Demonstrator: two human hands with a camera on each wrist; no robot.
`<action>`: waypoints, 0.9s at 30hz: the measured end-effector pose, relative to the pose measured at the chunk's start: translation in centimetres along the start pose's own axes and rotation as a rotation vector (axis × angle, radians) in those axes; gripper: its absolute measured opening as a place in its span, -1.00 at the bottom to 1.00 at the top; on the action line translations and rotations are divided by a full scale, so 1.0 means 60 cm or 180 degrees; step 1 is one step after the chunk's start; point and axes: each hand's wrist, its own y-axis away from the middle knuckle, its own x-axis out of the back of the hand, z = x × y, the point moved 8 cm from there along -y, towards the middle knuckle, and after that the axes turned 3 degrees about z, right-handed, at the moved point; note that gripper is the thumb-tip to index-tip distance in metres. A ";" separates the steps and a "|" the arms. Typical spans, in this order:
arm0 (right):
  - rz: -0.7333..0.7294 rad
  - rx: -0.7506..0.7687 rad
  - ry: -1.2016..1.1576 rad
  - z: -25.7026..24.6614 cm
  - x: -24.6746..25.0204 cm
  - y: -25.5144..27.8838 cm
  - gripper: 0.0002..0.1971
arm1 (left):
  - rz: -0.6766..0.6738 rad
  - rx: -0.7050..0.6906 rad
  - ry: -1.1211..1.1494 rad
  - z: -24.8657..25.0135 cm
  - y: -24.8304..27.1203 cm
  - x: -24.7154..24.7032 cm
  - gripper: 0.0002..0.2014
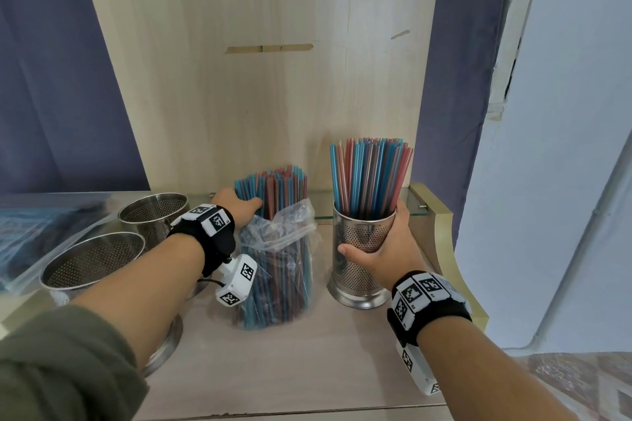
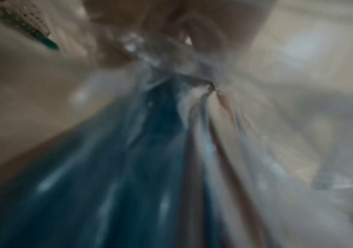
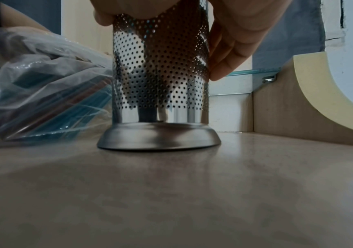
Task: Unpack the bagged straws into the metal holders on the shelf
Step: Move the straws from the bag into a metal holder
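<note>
A person's right hand wraps the wall of a perforated metal holder, thumb on the near side and fingers curled round the far side, its flared base flat on the pale wooden shelf. That holder is already packed with upright blue and red straws. Just left of it, the left hand curls round the upper part of a second straw bundle, which stands on end inside a crumpled clear plastic bag pushed down to about mid-height. The left wrist view is too blurred to show the fingers.

To the left of that hand, two empty perforated holders wait, one nearer, one behind. The step looks like lifting the bundle free of the bag; a firm, even grip near the top should keep the thin, smooth straws from fanning out, and the slack film may cling and need holding down.

The steel is shiny and dotted with fine holes; the shelf is matte wood grain. Beyond the hands, a glass ledge meets the wooden back panel.
</note>
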 end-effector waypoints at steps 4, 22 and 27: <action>-0.0021 -0.0009 0.0035 0.000 0.001 0.000 0.20 | -0.0137 0.0004 -0.0067 0.012 -0.002 -0.002 -0.67; -0.0048 0.0044 -0.0015 0.001 0.000 -0.004 0.20 | 0.0171 -0.0678 0.1123 0.123 -0.004 0.077 -0.91; -0.0054 0.0025 -0.0025 0.003 0.000 -0.004 0.22 | 0.0354 -0.1031 0.1624 0.152 0.009 0.105 -0.88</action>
